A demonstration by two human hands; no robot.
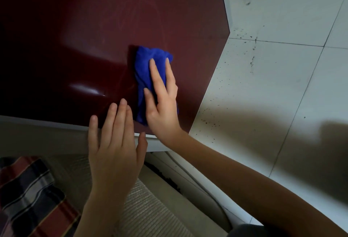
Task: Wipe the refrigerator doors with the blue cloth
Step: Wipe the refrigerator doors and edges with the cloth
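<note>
From the head camera, the dark red glossy refrigerator door (90, 35) fills the upper left of the view, with faint smear marks and pale reflections on its surface. The blue cloth (144, 67) is bunched into a long wad and lies flat against the door, near the door's right edge and a little above its pale lower border. The right hand (162, 104) presses on the cloth with straight, slightly spread fingers - two fingertips reach near the cloth's upper end and the thumb lies along its left side, so the hand is flat on it rather than curled round it. The left hand (113, 148) is just beside it to the left, flat and holding nothing, its fingers straight and close together. Its fingertips overlap the door's lower edge beside the cloth's bottom end, though whether they press on the door cannot be told. To the right of the door lies a white tiled floor (273, 78) scattered with dark specks near the door's edge - a broad shadow covers its lower right part. At lower left a striped fabric (28, 189) in dark red, black and grey shows, beside a ribbed pale surface (150, 208).
</note>
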